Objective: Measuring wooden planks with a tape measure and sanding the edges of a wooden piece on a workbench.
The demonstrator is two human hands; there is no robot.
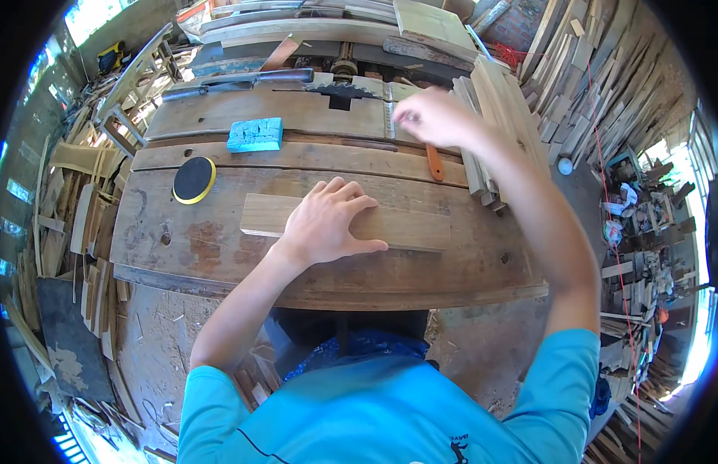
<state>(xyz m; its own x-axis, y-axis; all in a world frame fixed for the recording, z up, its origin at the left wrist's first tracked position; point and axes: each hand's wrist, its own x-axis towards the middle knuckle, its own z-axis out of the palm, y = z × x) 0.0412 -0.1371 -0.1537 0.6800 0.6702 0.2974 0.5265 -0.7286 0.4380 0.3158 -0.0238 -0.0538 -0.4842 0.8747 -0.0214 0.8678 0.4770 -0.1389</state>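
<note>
A short, pale wooden board (405, 226) lies flat across the front of the workbench. My left hand (324, 220) rests on its middle, holding it across its width. The fingers reach the far edge and the thumb lies along the near one. Raised above the bench to the right, my right hand (432, 117) is slightly blurred. Its fingers are curled together, and whatever may be in them does not show. Just below it on the bench is an orange handle (435, 164), its upper end hidden by the hand. A pale ruler-like strip (390, 120) runs beside the fingertips.
On the workbench (235, 263) are a blue block (255, 134) and a round black pad with a yellow rim (194, 180). A long dark tool (243, 82) lies farther back. Stacked planks (506, 116) flank the right side; timber crowds the walls.
</note>
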